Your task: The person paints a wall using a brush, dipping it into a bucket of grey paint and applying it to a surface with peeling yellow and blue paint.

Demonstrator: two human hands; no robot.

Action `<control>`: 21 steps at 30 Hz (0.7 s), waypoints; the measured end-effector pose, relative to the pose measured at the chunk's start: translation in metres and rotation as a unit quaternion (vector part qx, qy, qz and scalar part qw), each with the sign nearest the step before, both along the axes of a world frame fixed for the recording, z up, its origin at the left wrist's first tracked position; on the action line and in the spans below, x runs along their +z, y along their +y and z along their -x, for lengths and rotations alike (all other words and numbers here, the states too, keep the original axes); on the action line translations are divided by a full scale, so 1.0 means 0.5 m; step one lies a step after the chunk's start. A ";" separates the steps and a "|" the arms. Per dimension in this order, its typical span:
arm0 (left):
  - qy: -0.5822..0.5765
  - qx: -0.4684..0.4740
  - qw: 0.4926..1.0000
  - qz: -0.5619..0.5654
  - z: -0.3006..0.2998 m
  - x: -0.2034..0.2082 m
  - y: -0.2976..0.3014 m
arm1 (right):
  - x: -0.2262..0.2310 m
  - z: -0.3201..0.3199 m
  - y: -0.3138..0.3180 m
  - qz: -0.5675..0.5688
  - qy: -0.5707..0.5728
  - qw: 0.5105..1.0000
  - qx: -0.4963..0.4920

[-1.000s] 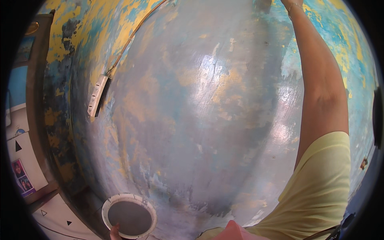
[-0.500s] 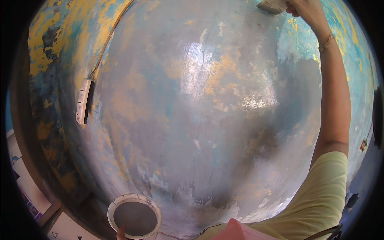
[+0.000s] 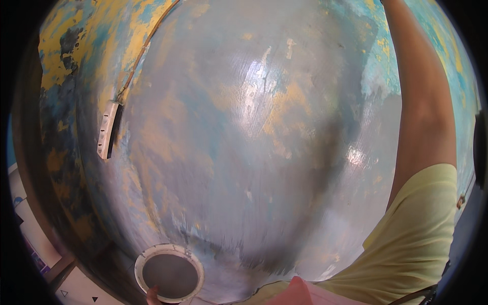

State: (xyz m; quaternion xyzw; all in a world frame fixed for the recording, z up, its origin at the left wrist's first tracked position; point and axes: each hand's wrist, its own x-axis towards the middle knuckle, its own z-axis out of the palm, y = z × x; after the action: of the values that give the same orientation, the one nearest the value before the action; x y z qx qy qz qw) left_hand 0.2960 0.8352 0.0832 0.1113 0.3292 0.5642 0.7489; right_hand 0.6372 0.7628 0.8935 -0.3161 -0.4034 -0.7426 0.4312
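Observation:
My left hand [image 3: 153, 296] is at the lower edge, its thumb hooked over the rim of a round whitish bucket [image 3: 141, 256]. Grey liquid paint [image 3: 170, 276] fills the visible inside of that bucket. The other fingers of this hand are hidden. My bare right arm reaches up along the right side, and the right hand lies beyond the top edge, so neither it nor anything in it shows. In front of me stands a wall [image 3: 203, 168] smeared with thin grey paint. Yellow and turquoise patches show through, and parts of the grey gleam wet.
A white power strip [image 3: 108, 129] hangs on the wall at left, its brown cable [image 3: 138, 53] running upward. Farther right, a small fitting [image 3: 460, 202] sits on the wall. A dark edge bounds the wall on the left, with a pale patterned surface [image 3: 84, 287] at lower left.
My right arm has stretched higher, carrying the hand and its flat, wide brush-like tool out past the top edge. The left hand and bucket have hardly moved.

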 end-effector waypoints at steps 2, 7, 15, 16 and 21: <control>-0.006 0.007 1.000 0.001 -0.007 0.004 -0.008 | 0.023 -0.020 0.020 0.020 -0.008 0.999 0.029; -0.016 0.029 0.999 -0.012 -0.018 0.010 -0.016 | 0.003 -0.073 0.070 0.036 0.009 0.998 -0.047; 0.021 0.012 1.000 0.011 0.003 -0.001 0.006 | -0.397 0.049 -0.058 0.243 0.002 0.968 0.062; 0.016 -0.007 1.000 -0.006 0.008 -0.012 0.014 | -0.366 0.039 -0.069 0.285 0.047 0.953 0.093; 0.021 -0.043 0.999 -0.010 0.011 -0.037 0.030 | -0.196 0.043 -0.013 0.160 -0.022 0.980 0.113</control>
State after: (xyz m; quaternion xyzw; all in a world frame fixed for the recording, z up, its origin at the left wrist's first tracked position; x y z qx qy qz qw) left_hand 0.2903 0.8500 0.0648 0.1444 0.3343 0.5322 0.7643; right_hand 0.6155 0.7564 0.7954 -0.3174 -0.5593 -0.6216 0.4473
